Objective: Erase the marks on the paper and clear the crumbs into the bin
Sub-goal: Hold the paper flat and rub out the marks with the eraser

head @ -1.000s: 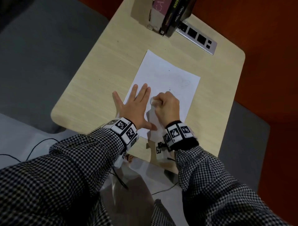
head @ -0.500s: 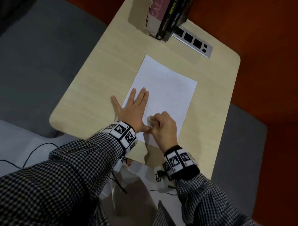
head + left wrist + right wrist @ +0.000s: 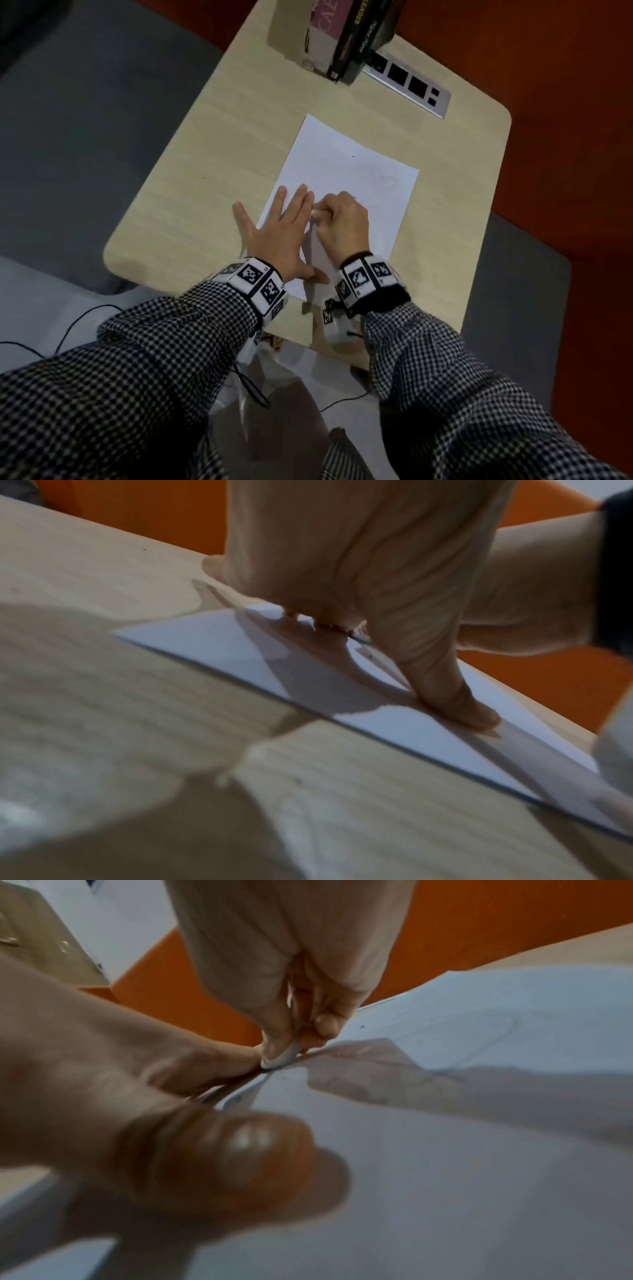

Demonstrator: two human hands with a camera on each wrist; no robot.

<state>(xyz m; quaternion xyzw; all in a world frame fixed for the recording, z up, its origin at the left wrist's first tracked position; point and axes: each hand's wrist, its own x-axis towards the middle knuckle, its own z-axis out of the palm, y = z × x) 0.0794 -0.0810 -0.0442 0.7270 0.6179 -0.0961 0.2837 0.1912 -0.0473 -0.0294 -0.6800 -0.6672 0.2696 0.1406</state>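
A white sheet of paper (image 3: 346, 171) lies on the light wooden table (image 3: 212, 161), with faint pencil marks (image 3: 385, 181) near its right edge. My left hand (image 3: 284, 229) lies flat with spread fingers on the sheet's left part, holding it down; its thumb (image 3: 445, 696) presses the paper (image 3: 212, 645). My right hand (image 3: 342, 222) pinches a small white eraser (image 3: 317, 214) right beside the left fingers. In the right wrist view the eraser (image 3: 279, 1057) touches the paper (image 3: 479, 1015) under the fingertips. Small dark crumbs (image 3: 353, 156) dot the sheet.
Several books (image 3: 346, 34) stand at the table's far edge beside a silver socket strip (image 3: 407, 82). Orange floor (image 3: 565, 102) lies to the right, grey floor (image 3: 85, 120) to the left. A clear plastic bag (image 3: 291, 394) and cables (image 3: 68, 329) hang below the near edge.
My right hand slid the eraser down toward me and then back up the sheet beside the left fingers. The left hand stayed flat on the paper.
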